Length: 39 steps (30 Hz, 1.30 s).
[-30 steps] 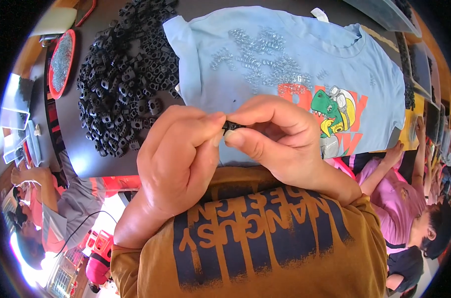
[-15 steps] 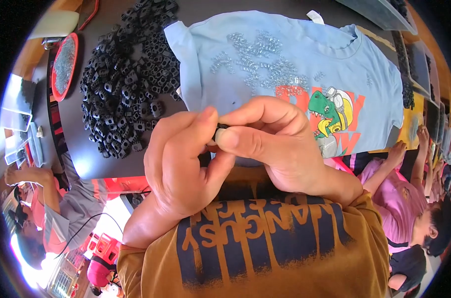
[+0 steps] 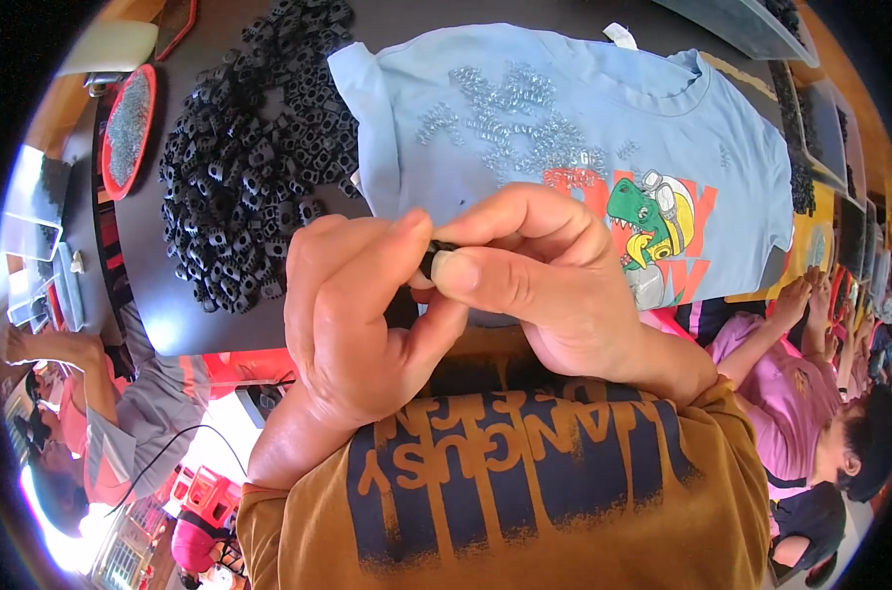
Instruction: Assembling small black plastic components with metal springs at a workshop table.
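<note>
Between my two hands, close to my chest, is a small black plastic part (image 3: 430,261), mostly covered by fingertips. My left hand (image 3: 357,305) is closed, its thumb and fingers pinching the part from the left. From the right, my right hand (image 3: 544,275) pinches it between thumb and forefinger. Beyond the hands lies a light blue T-shirt (image 3: 416,79) with a dinosaur print, spread over the table. Several small metal springs (image 3: 515,118) are scattered on the shirt. A large heap of similar black plastic parts (image 3: 249,167) sits left of it.
A red-rimmed dish (image 3: 147,79) full of springs stands at the far left of the dark table (image 3: 175,305). Clear plastic bins (image 3: 750,29) are at the far right. People sit on both sides, one in a pink shirt (image 3: 775,379) at the right.
Both hands stay almost in place, still pinching the black part; a little more of it shows between the fingertips. At the right, the neighbouring person's hands have shifted slightly.
</note>
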Each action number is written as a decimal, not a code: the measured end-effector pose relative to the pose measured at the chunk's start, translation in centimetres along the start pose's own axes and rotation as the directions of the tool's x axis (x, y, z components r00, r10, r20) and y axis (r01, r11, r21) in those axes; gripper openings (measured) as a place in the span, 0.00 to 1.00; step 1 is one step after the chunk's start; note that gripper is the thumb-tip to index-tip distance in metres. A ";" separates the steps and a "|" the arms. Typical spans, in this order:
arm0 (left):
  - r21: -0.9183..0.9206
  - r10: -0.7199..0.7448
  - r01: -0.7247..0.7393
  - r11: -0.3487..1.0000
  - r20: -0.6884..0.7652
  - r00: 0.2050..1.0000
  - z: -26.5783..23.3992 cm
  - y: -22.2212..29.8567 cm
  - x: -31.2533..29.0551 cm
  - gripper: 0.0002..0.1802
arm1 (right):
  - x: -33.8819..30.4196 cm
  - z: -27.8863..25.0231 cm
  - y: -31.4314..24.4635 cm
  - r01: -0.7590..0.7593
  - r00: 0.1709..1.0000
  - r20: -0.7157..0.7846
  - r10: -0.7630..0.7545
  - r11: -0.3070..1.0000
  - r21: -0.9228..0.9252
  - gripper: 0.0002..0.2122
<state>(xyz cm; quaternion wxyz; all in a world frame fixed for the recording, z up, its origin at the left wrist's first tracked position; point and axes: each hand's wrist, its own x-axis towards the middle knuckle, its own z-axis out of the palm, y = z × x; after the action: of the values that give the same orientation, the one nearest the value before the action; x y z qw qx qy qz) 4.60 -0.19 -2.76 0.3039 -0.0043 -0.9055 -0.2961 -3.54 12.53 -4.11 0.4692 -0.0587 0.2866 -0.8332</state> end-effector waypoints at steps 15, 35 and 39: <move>0.284 0.097 -0.089 0.955 -0.011 0.995 0.1 -0.5 0.4 0.22 | 0.2 0.1 0.0 0.004 1.000 -0.009 -0.004 1.000 0.018 0.03; 0.171 0.134 -0.164 0.971 0.176 0.975 -0.5 -1.0 1.9 0.24 | 0.3 -1.0 -0.7 -0.024 0.999 0.049 0.021 0.998 0.061 0.07; 0.086 -0.026 0.010 0.996 0.178 0.984 -0.8 -1.9 4.6 0.25 | 0.1 -1.2 -0.7 0.035 0.999 -0.014 -0.035 0.999 -0.025 0.07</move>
<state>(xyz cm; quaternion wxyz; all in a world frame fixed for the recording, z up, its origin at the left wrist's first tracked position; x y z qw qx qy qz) 0.92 -2.99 -0.78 0.2186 -0.0098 -0.9408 -0.2588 -4.60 13.23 -4.75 0.4518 -0.0637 0.2992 -0.8380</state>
